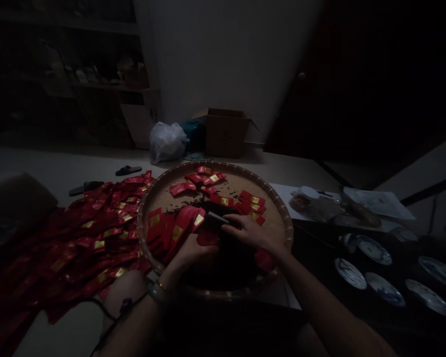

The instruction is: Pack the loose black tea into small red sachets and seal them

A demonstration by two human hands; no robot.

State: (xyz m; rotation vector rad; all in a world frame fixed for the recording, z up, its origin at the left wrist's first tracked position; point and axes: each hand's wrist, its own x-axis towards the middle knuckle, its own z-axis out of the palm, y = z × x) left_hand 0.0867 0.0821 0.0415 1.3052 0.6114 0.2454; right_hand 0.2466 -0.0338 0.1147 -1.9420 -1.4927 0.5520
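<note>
A round woven bamboo tray (pixel 278 208) stands in front of me, holding dark loose leaves (pixel 234 270), probably tea, and several red packets with gold labels. My left hand (pixel 193 252) is closed around a red packet (pixel 207 239) over the dark heap. Just right of it, my right hand (pixel 245 230) grips a short grey flat tool (pixel 218 217), whose far end points left above the packet. Filled-looking red packets (pixel 182 225) lean together left of my hands. The dim light hides the packet's opening and the fingertips.
A large pile of red packets (pixel 107 223) covers the floor at left, near dark slippers (pixel 128 170). A white plastic bag (pixel 168 141) and an open cardboard box (pixel 226 134) stand by the wall. Blue-and-white dishes (pixel 384 289) and a lidded jar (pixel 305 197) sit at right.
</note>
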